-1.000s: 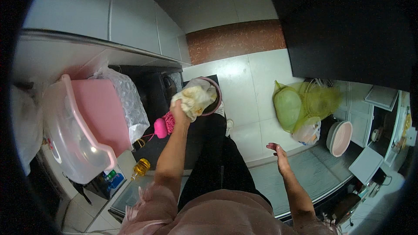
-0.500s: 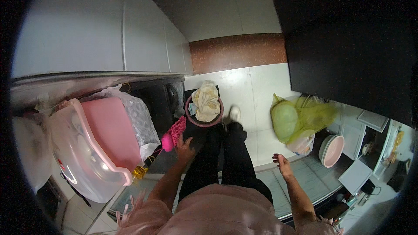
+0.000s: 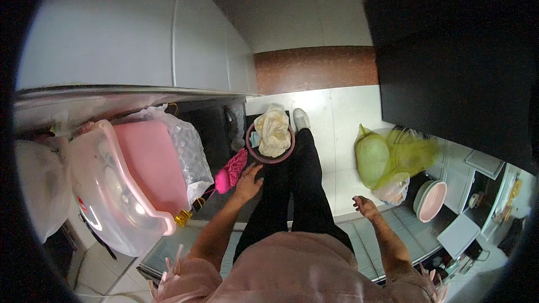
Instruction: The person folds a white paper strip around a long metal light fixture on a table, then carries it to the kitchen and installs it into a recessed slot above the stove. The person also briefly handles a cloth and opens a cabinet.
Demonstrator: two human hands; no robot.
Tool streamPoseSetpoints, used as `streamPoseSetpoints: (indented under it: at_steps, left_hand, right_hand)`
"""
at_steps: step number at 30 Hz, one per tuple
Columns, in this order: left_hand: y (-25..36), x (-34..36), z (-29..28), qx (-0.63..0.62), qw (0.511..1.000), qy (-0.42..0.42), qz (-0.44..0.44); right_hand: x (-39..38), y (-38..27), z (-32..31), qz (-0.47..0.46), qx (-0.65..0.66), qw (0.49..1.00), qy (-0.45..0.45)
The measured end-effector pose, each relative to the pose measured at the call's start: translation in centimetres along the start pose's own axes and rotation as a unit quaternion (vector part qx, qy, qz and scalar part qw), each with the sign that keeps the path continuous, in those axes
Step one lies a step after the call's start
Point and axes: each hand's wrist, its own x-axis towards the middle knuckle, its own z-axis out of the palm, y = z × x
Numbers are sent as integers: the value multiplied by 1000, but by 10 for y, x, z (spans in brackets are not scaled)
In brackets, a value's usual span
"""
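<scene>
My left hand [image 3: 249,183] hangs low with its fingers apart, nothing in it. Right beside it is a bright pink chenille duster or cloth [image 3: 231,171]; I cannot tell whether they touch. A round bin with a dull pink rim [image 3: 273,161] stands just ahead, in front of my legs. Out of its top bulges a crumpled cream bag or cloth [image 3: 274,131] with yellowish stains, next to a small light-blue piece [image 3: 255,138]. My right hand [image 3: 366,207] hangs free, fingers loosely bent and empty, nearest to a whitish plastic bag [image 3: 394,191].
Yellow-green bags [image 3: 373,160] lie on the white tiled floor at right, near pink and white basins [image 3: 432,202]. A large clear and pink plastic tub [image 3: 120,202] fills the left side. Grey cabinets [image 3: 118,33] stand ahead left, a dark panel [image 3: 455,73] at right.
My shoe has stepped forward beside the bin. The left hand has come nearer the bin, while the right hand's fingers have curled a little more.
</scene>
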Motion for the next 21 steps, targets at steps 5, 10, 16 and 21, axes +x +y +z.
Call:
streamPoseSetpoints:
  at_steps: [5, 10, 16, 21]
  left_hand:
    - [-44, -21, 33, -8, 995, -3, -97]
    - [-84, -33, 62, -214, 934, -14, -285]
    - [-157, -26, 114, -453, 861, -71, -220]
    - [-100, 42, 101, -326, 928, -77, -164]
  right_hand:
    - [25, -20, -11, -57, 33, 994, 85]
    - [22, -56, 17, -50, 163, 983, 67]
    - [-23, -40, 15, -90, 19, 995, 33]
    - [-83, 57, -37, -22, 17, 987, 157]
